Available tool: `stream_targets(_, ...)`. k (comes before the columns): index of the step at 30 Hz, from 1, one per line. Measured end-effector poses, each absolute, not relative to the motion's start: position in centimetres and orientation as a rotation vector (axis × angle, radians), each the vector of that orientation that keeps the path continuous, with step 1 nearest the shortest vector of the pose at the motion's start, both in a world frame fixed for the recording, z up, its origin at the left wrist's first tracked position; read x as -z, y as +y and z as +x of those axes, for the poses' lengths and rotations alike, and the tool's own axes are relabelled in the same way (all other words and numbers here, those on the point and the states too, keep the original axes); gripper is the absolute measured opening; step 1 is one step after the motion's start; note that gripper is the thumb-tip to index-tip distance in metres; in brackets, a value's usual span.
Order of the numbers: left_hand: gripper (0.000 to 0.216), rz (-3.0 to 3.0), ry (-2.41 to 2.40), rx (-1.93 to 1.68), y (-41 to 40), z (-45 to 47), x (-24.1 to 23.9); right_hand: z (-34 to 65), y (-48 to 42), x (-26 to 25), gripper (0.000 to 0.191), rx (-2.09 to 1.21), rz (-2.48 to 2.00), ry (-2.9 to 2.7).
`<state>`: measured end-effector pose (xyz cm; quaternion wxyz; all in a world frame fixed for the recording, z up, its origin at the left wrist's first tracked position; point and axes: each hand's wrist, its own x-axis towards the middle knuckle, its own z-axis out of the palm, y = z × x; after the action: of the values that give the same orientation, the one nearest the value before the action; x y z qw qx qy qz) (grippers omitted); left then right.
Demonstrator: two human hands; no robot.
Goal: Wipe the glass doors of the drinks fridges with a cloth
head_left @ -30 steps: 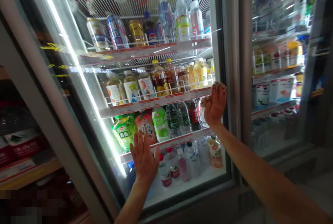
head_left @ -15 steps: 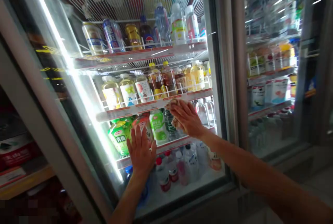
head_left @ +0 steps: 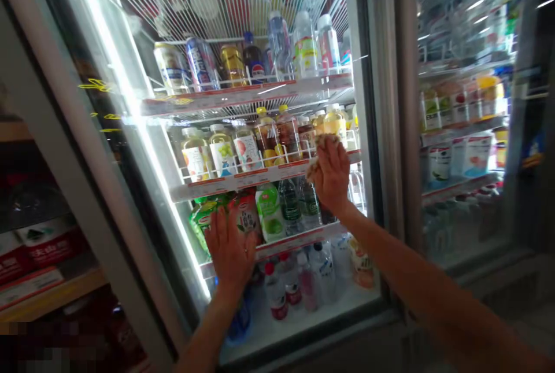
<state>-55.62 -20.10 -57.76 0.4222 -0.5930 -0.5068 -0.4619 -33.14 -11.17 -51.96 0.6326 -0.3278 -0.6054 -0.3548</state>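
My left hand [head_left: 228, 251] lies flat with fingers spread on the glass door [head_left: 143, 147] of a lit drinks fridge, low down near the door's left side. My right hand [head_left: 332, 173] presses a crumpled pale cloth [head_left: 319, 144] against the same glass, further right and higher, level with the middle shelf. Its fingers are closed over the cloth. Behind the glass stand rows of bottles [head_left: 269, 141] and cans [head_left: 199, 63] on white wire shelves.
A metal door frame [head_left: 385, 101] runs upright to the right of my right hand. Beyond it is a second glass fridge door [head_left: 468, 101] with cartons and bottles. On the left, a wooden shelf [head_left: 47, 298] carries red packets.
My right hand wiped the cloth from the door's right edge leftward across the glass, then back right and up. My left hand stayed pressed on the glass, slipping slightly left.
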Motion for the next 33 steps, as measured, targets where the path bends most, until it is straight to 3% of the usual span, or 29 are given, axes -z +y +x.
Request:
stream_targets(2,0.072,-1.451,-1.285,1.171,-20.1,-56.5,57.3,-33.7,-11.3,51.7,0.062,0.772,-0.748,-1.333)
stream_targets(7,0.070,-1.488,-1.278,1.127,-20.0,-57.6,57.3,-35.0,-11.8,52.1,0.061,1.037,-0.419,-1.814)
stream_targets(12,0.072,-1.500,-1.278,1.125,-20.1,-57.6,57.6,-36.6,-12.0,51.1,0.063,0.776,-0.690,-1.430)
stream_targets(16,0.072,-1.487,-1.260,1.104,-20.4,-58.1,57.2,-38.4,-12.7,52.0,0.064,1.068,-0.328,-1.869)
stream_targets(21,0.071,-1.417,-1.355,1.133,-21.0,-60.2,56.6,-38.8,-12.6,51.1,0.056,0.787,-0.674,-1.514)
stream_targets(26,0.065,-1.467,-1.303,1.187,-21.6,-60.6,56.5,-41.5,-13.6,52.2,0.054,1.045,-0.212,-1.891)
stream_targets(33,0.050,-1.874,-0.880,1.738,-21.4,-54.0,54.5,-44.1,-14.6,49.5,0.056,0.529,-0.152,-1.631)
